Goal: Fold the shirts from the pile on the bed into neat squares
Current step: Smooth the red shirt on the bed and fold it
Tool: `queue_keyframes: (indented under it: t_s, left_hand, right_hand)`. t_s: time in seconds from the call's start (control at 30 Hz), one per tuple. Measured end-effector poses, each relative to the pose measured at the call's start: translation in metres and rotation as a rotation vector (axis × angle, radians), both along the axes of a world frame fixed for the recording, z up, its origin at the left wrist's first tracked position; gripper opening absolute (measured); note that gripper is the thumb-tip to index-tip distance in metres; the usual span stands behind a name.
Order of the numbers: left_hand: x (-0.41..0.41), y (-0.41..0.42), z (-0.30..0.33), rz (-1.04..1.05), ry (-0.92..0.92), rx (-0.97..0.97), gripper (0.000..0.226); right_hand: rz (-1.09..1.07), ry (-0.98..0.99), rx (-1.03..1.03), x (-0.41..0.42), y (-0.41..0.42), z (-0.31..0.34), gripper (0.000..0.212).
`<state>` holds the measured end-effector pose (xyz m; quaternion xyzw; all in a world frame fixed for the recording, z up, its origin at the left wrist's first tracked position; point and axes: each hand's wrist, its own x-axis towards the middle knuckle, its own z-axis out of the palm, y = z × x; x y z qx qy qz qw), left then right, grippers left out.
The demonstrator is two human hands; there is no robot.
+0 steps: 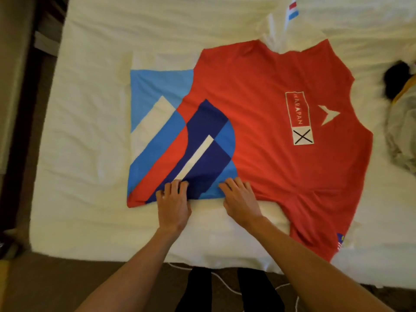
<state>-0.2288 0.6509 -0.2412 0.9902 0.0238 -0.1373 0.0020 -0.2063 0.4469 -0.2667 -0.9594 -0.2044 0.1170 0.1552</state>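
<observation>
Both hands rest side by side on the near hem of the red shirt (258, 104): left hand (173, 204) and right hand (238, 202), fingers curled, pinching the fabric edge. The shirt lies flat across the white bed (90, 154), a white shirt (283, 25) beyond it, far.

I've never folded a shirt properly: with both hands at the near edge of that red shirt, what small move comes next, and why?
Probably lift that near edge and fold it away across the body. The red shirt lies spread flat on the bed, and the left hand and right hand both rest on its near edge.
</observation>
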Motion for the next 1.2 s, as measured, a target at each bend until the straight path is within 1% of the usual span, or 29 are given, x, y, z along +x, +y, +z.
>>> queue_keyframes:
  t_s: [0.07, 0.13, 0.2, 0.23, 0.27, 0.33, 0.4, 0.43, 0.47, 0.53, 0.6, 0.67, 0.7, 0.77, 0.83, 0.87, 0.93, 1.0, 1.07, 1.1, 1.13, 1.2]
  left_hand:
    - [0.007, 0.026, 0.000, 0.079, -0.027, -0.009, 0.041]
    - [0.013, 0.055, 0.002, 0.109, -0.053, -0.082, 0.036]
    - [0.011, 0.077, 0.003, 0.000, -0.055, -0.127, 0.037]
    - [0.007, 0.084, 0.003, -0.073, -0.047, -0.102, 0.038]
    - [0.002, 0.090, 0.003, -0.105, -0.023, -0.067, 0.038]
    - [-0.006, 0.095, 0.004, -0.010, 0.026, -0.013, 0.039]
    - [-0.010, 0.086, 0.009, 0.082, 0.036, 0.030, 0.036]
    - [-0.010, 0.075, 0.011, 0.072, 0.026, 0.031, 0.037]
    - [-0.010, 0.059, 0.014, 0.030, 0.005, 0.004, 0.039]
    - [-0.011, 0.019, 0.016, -0.107, -0.024, -0.115, 0.044]
    - [-0.011, -0.026, 0.014, -0.241, -0.037, -0.247, 0.043]
    - [-0.008, -0.069, 0.011, -0.309, -0.023, -0.327, 0.041]
    - [-0.005, -0.089, 0.010, -0.340, -0.015, -0.349, 0.042]
    - [0.003, -0.125, 0.010, -0.411, 0.012, -0.373, 0.042]
    - [0.010, -0.152, 0.011, -0.451, 0.064, -0.378, 0.041]
    - [0.013, -0.163, 0.011, -0.468, 0.105, -0.370, 0.042]
    - [0.019, -0.176, 0.008, -0.487, 0.199, -0.331, 0.046]
    - [0.025, -0.179, 0.003, -0.500, 0.229, -0.305, 0.046]
    - [0.030, -0.178, 0.000, -0.498, 0.214, -0.336, 0.038]
    - [0.032, -0.174, -0.001, -0.475, 0.215, -0.369, 0.033]
    - [0.037, -0.173, 0.000, -0.442, 0.228, -0.411, 0.026]
    - [0.053, -0.171, 0.006, -0.330, 0.280, -0.504, 0.013]
  right_hand:
    - [-0.036, -0.019, 0.065, 0.004, 0.004, -0.006, 0.024]
    - [-0.079, -0.008, 0.162, 0.004, 0.005, -0.008, 0.011]
    - [-0.066, 0.027, 0.207, 0.000, 0.004, -0.005, 0.017]
    - [-0.044, 0.037, 0.193, -0.003, 0.004, -0.003, 0.022]
    - [-0.020, 0.040, 0.155, -0.007, 0.002, -0.002, 0.027]
    - [-0.013, 0.049, 0.066, -0.018, -0.004, 0.003, 0.038]
    - [-0.093, 0.053, 0.012, -0.028, -0.011, 0.012, 0.045]
    - [-0.150, 0.057, -0.012, -0.033, -0.014, 0.016, 0.048]
    - [-0.205, 0.069, -0.039, -0.039, -0.019, 0.020, 0.052]
    - [-0.308, 0.104, -0.100, -0.050, -0.031, 0.028, 0.058]
    - [-0.419, 0.123, -0.100, -0.062, -0.048, 0.033, 0.064]
    - [-0.592, 0.132, -0.070, -0.074, -0.067, 0.036, 0.068]
    - [-0.731, 0.137, -0.061, -0.079, -0.077, 0.038, 0.069]
    - [-1.113, 0.134, -0.068, -0.084, -0.098, 0.041, 0.068]
    - [-1.459, 0.261, -0.030, -0.085, -0.119, 0.044, 0.072]
    - [-1.564, 0.323, 0.008, -0.086, -0.128, 0.045, 0.073]
    - [-1.641, 0.391, 0.090, -0.088, -0.142, 0.048, 0.068]
    - [-1.674, 0.433, 0.228, -0.087, -0.157, 0.052, 0.053]
    - [-1.686, 0.475, 0.291, -0.078, -0.173, 0.056, 0.034]
    - [-1.646, 0.514, 0.306, -0.073, -0.179, 0.058, 0.027]
    - [-1.596, 0.555, 0.347, -0.064, -0.187, 0.061, 0.023]
    - [-1.535, 0.626, 0.497, -0.041, -0.201, 0.067, 0.018]
